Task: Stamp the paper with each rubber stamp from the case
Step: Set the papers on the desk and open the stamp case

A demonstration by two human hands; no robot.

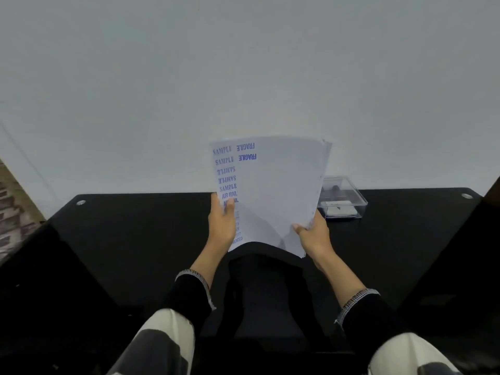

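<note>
I have the paper lifted off the bench, held nearly upright between me and the clear case, so the case sits just behind the sheets' right edge. My left hand grips the left edge with the thumb laid over the printed side; my right hand pinches the lower right corner, where several sheets fan apart. I judge I am squaring the sheets or choosing a bare page, since the top one already carries blue SAMPLE, FRAGILE and AIR MAIL marks down its left part. The case rests on the bench near its far right edge, with white blocks at its front and dark shapes behind, likely stamps, though I cannot tell.
</note>
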